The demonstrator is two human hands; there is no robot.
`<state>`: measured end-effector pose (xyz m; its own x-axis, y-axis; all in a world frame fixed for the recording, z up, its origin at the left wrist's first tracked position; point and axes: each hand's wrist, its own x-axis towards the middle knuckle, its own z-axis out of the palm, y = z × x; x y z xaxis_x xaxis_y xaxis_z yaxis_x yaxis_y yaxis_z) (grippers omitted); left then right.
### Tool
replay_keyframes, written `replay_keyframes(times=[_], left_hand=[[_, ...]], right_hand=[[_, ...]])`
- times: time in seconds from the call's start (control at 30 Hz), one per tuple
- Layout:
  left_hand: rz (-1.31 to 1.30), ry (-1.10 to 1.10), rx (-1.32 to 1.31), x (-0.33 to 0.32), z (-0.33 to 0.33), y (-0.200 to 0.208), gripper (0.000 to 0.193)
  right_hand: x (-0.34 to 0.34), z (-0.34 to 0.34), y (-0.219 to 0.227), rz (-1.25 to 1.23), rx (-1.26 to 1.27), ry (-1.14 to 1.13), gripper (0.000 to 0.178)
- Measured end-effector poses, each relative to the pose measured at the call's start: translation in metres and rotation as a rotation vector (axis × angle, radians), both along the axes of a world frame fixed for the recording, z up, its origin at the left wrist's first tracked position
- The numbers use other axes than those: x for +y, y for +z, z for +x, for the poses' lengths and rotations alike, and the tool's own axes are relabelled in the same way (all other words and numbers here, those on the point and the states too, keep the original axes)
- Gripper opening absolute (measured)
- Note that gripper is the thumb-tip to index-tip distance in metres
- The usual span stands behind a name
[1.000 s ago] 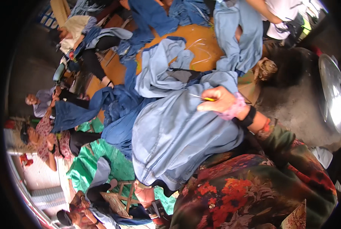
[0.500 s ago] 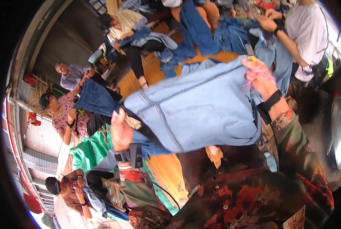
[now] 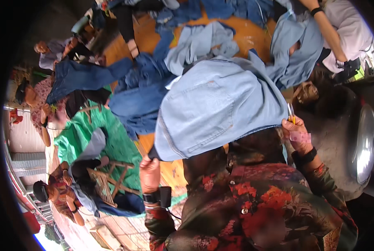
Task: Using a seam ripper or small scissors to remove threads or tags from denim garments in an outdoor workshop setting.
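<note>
A pair of light blue jeans [image 3: 212,108] is spread out in front of my body, a pocket and stitched seams showing on it. My left hand [image 3: 150,172] is closed on the lower left corner, beside a dark patch of the garment. At the opposite edge my right hand [image 3: 296,134] is closed, pinching the cloth. Small yellow-handled scissors [image 3: 292,113] stick up from that same hand, blades pointing up. A pink wrap sits near the base of its thumb. How the right fingers share the cloth and the scissors is partly hidden.
Beyond lie more light blue jeans [image 3: 201,44] and dark blue jeans [image 3: 139,102] on an orange-brown surface [image 3: 247,37]. Green sheeting [image 3: 120,144] and a wooden stool [image 3: 107,178] are to the left. Several people sit around handling denim. A round shiny metal object [image 3: 366,144] stands at right.
Both hands have come lower and nearer my body, the right one most. The jeans have turned, showing the pocket more fully. Scissors now show plainly in the right hand.
</note>
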<state>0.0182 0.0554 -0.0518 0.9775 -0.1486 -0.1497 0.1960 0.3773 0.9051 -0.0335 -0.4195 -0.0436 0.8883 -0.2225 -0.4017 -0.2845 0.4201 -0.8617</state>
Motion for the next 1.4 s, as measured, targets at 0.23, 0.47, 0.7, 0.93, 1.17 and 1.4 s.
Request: replay_keyframes(times=[0.23,0.47,0.7,0.93,1.17,1.4], left_hand=[[-0.103,0.045,0.059,-0.013,-0.036,-0.018,0.031],[-0.109,0.075,0.167,-0.028,-0.043,-0.025,0.025],[0.237,-0.030,0.231,-0.024,-0.063,-0.023,0.017],[0.116,-0.073,0.263,-0.018,-0.056,-0.032,0.023],[0.044,-0.085,0.225,-0.013,-0.035,-0.017,0.036],[0.014,-0.153,0.330,-0.029,0.016,0.004,0.036]], right_hand=[[0.007,0.000,-0.010,0.021,-0.011,0.034,0.020],[0.000,-0.025,-0.014,-0.032,0.035,0.016,0.019],[-0.020,-0.052,-0.026,-0.007,0.033,0.023,0.018],[-0.033,-0.007,0.007,-0.581,0.094,-0.027,0.008],[-0.004,0.092,0.040,-0.825,-0.486,0.244,0.010],[0.047,0.165,0.036,-0.911,-0.571,0.692,0.026]])
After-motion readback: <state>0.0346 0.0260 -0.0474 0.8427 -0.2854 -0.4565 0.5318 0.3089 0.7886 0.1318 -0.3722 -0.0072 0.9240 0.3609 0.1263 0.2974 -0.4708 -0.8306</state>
